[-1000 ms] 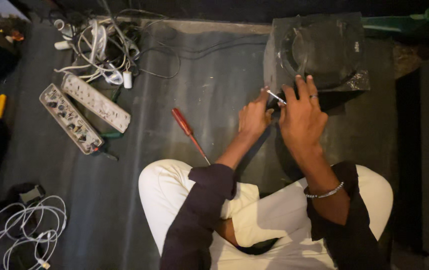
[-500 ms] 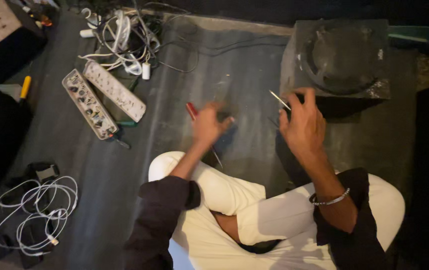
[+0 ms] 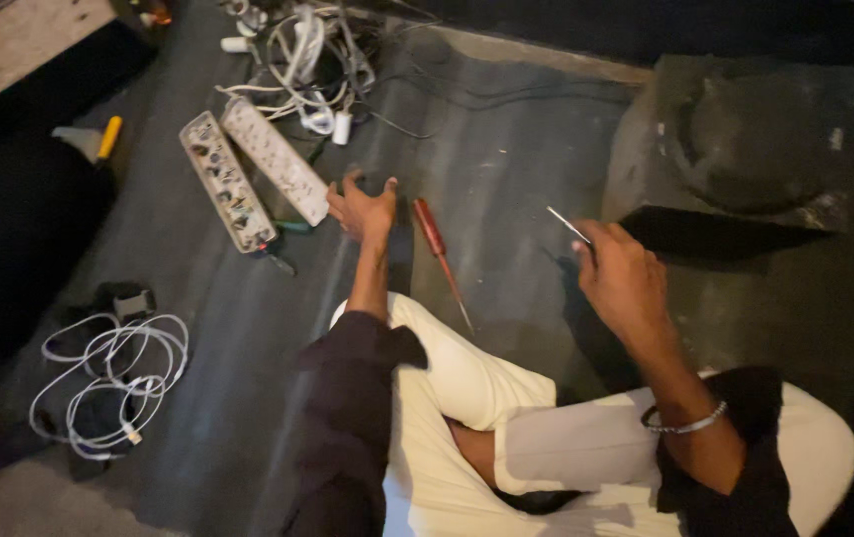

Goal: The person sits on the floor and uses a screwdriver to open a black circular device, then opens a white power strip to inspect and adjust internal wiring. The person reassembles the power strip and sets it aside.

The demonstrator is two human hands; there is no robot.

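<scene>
The person sat cross-legged on the dark floor (image 3: 506,179) in pale trousers. The right hand (image 3: 624,278) was closed in a pinching grip on a thin metal pin (image 3: 568,225), near the middle right. The left hand (image 3: 365,209) was out to the left with its fingers spread open, holding nothing. A red-handled screwdriver (image 3: 437,249) lay on the floor just right of that hand. Two white power strips (image 3: 248,174) lay just left of it. Farther off on the right stood a dark speaker box (image 3: 745,149).
</scene>
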